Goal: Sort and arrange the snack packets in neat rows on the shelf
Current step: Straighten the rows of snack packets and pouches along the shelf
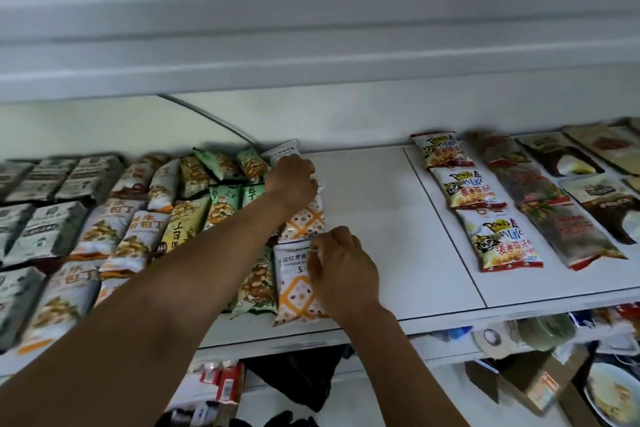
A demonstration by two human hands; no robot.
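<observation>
Orange and white: three packets of one kind lie flat in a single column on the white shelf (381,218), just right of the green packets (221,163). Each has a white top with dark print and below it an orange lattice pattern with small dots.
Front of column: the near packet (296,288) lies at the front edge of the shelf, with its lower end turned a little to the left.
Centre of column: the middle packet (304,222) lies directly behind it, and their ends touch.
Back of column: the far packet (282,153) is close to the back wall, and only its white top shows.
Left: the left hand (292,180) lies where the far packet and the middle packet meet, with its fingers bent at their right edge. I cannot tell if it grips or only presses.
Right: the right hand (341,270) pinches the upper right corner of the near packet with curled fingers.
Shelf, left part: green packets, yellow packets (180,222), pale packets with orange ends (104,229) and grey packets (41,225) lie in close columns, and some overlap.
Shelf, right part: well apart from the hands lie three popcorn packets (498,239) in a column, then dark red packets (554,218) and brown packets (606,208).
Below the shelf: red-and-white boxes (221,381), a cardboard box (540,388) whose inside is not visible, and a bowl (613,395) with something pale in it, too blurred to name.
</observation>
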